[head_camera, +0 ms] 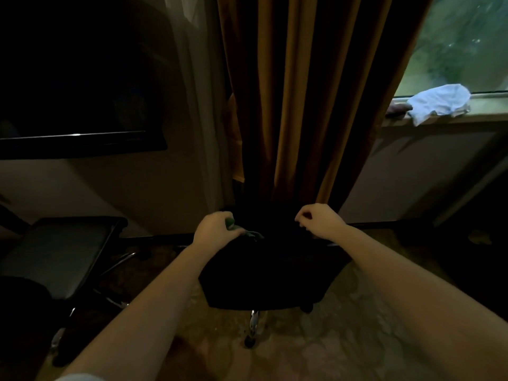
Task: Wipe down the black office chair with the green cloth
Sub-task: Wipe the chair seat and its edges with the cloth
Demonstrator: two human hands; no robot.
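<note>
black chair (269,273) sits by the curtain (302,105), left hand (215,229) clutching green cloth (243,231) on its top edge, right hand (320,220) curled nearby, can't tell if gripping anything; risk: chair rolls on its wheels (248,340) under wipe pressure.

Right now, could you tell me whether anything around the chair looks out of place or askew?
A crumpled white cloth lies on the windowsill, one corner drooping over its front edge, as if left behind. Nothing else stands out; the left hand holds the green cloth on the black chair.
</note>
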